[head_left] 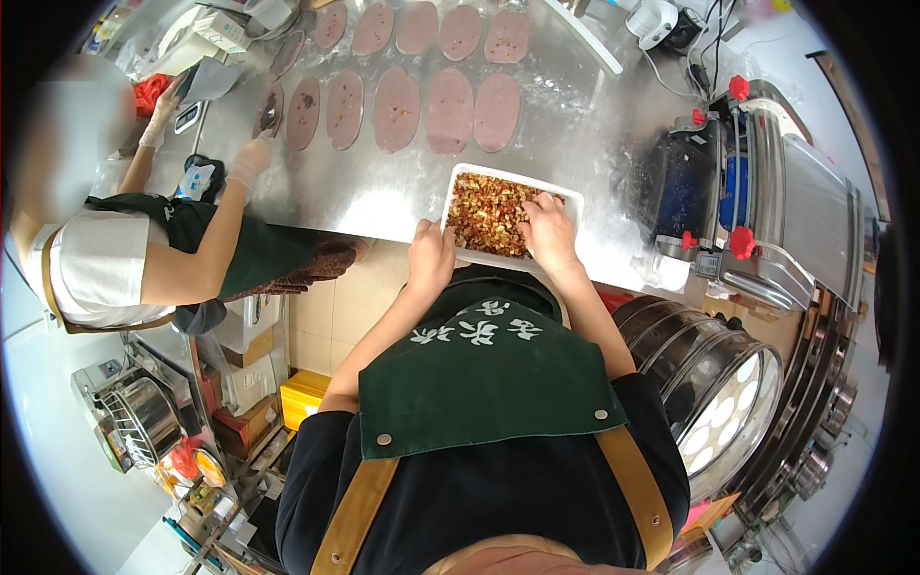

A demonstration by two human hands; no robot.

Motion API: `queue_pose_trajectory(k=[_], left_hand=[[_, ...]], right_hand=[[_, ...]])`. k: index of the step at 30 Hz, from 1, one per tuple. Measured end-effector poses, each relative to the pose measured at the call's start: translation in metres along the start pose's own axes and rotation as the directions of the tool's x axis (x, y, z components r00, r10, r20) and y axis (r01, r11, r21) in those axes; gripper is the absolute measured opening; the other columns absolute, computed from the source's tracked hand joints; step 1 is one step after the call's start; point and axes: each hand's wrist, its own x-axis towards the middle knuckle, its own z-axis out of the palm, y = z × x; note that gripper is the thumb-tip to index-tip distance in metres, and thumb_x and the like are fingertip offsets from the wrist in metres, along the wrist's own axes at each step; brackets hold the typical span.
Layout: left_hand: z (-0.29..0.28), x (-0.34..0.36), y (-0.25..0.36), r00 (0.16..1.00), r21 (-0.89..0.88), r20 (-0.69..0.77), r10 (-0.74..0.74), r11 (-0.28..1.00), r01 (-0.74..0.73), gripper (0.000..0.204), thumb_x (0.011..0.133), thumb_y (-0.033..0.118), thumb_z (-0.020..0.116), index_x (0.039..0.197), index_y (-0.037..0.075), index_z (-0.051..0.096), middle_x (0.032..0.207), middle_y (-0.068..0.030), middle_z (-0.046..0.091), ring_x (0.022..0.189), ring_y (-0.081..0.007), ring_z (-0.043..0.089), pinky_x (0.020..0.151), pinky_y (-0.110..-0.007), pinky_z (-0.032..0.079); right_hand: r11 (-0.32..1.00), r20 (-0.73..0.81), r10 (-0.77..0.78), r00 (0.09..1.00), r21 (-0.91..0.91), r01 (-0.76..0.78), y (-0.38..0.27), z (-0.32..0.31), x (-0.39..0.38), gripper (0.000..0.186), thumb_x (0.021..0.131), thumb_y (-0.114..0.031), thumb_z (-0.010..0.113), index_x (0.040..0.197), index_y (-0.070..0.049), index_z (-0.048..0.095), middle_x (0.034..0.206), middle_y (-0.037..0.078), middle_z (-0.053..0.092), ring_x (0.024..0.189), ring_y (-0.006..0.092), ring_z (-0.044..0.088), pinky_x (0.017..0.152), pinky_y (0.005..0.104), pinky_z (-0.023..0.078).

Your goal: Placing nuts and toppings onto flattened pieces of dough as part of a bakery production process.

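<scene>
A white rectangular tray full of chopped nuts and dried fruit sits at the near edge of the steel table. My left hand is curled around the tray's left near corner. Inside the tray, on the right, my right hand has its fingers bent into the mix, closing on some of it; the fingertips are partly hidden. Beyond the tray, two rows of flat, pinkish-purple dough ovals lie on the table. Several ovals carry small scattered bits, and a few at the left end bear a dark filling.
A co-worker at the left reaches a gloved hand to the leftmost ovals. A small scale is near them. On the right stands a roller machine with red knobs. Stacked round steamers stand below the table at my right.
</scene>
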Motion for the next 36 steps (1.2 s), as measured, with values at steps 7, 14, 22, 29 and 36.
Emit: queue_pose_trajectory(k=[7, 14, 22, 29, 36], left_hand=[[0.000, -0.003, 0.002, 0.999, 0.005, 0.036, -0.023, 1.000, 0.023, 0.015, 0.084, 0.009, 0.051, 0.082, -0.005, 0.055, 0.082, -0.0236, 0.054, 0.074, -0.0424, 0.054, 0.067, -0.047, 0.043], [0.000, -0.005, 0.005, 0.998, 0.004, 0.058, 0.002, 1.000, -0.003, 0.016, 0.084, 0.010, 0.051, 0.082, -0.005, 0.056, 0.082, -0.0233, 0.054, 0.074, -0.0423, 0.055, 0.066, -0.047, 0.044], [0.000, -0.008, 0.004, 0.997, 0.026, 0.076, 0.007, 1.000, -0.009, 0.015, 0.084, 0.010, 0.049, 0.089, -0.002, 0.057, 0.082, -0.0235, 0.053, 0.074, -0.0426, 0.055, 0.067, -0.048, 0.045], [0.003, -0.011, 0.006, 0.996, 0.022, 0.082, 0.019, 1.000, -0.021, 0.015, 0.084, 0.009, 0.048, 0.093, 0.000, 0.058, 0.082, -0.0243, 0.052, 0.073, -0.0435, 0.054, 0.067, -0.049, 0.046], [0.007, -0.017, -0.001, 0.992, 0.053, 0.125, 0.010, 0.998, -0.016, 0.016, 0.085, 0.009, 0.048, 0.090, -0.003, 0.057, 0.082, -0.0248, 0.052, 0.072, -0.0437, 0.055, 0.066, -0.049, 0.046]], right_hand=[[0.958, 0.067, 0.075, 0.995, 0.273, -0.091, 0.011, 0.007, -0.004, 0.019, 0.069, -0.001, 0.061, 0.087, -0.001, 0.062, 0.092, 0.013, 0.055, 0.088, 0.0328, 0.055, 0.076, 0.0393, 0.047], [0.998, 0.128, -0.022, 0.991, 0.055, 0.015, -0.003, 0.002, 0.002, 0.033, 0.069, -0.005, 0.063, 0.101, -0.002, 0.059, 0.095, 0.012, 0.055, 0.095, 0.0291, 0.053, 0.079, 0.0391, 0.047], [0.998, 0.144, -0.048, 0.988, 0.055, 0.040, -0.003, 0.000, -0.002, 0.036, 0.068, -0.006, 0.064, 0.104, -0.001, 0.058, 0.098, 0.014, 0.054, 0.096, 0.0307, 0.053, 0.081, 0.0391, 0.046], [0.994, 0.154, -0.069, 0.986, 0.095, 0.055, -0.022, 0.014, 0.002, 0.056, 0.070, -0.018, 0.071, 0.118, 0.001, 0.049, 0.112, 0.020, 0.049, 0.104, 0.0366, 0.049, 0.088, 0.0392, 0.043], [0.992, 0.192, -0.079, 0.978, 0.113, 0.058, -0.016, 0.029, -0.002, 0.048, 0.071, -0.012, 0.068, 0.112, 0.002, 0.047, 0.105, 0.019, 0.049, 0.102, 0.0355, 0.049, 0.083, 0.0412, 0.046]])
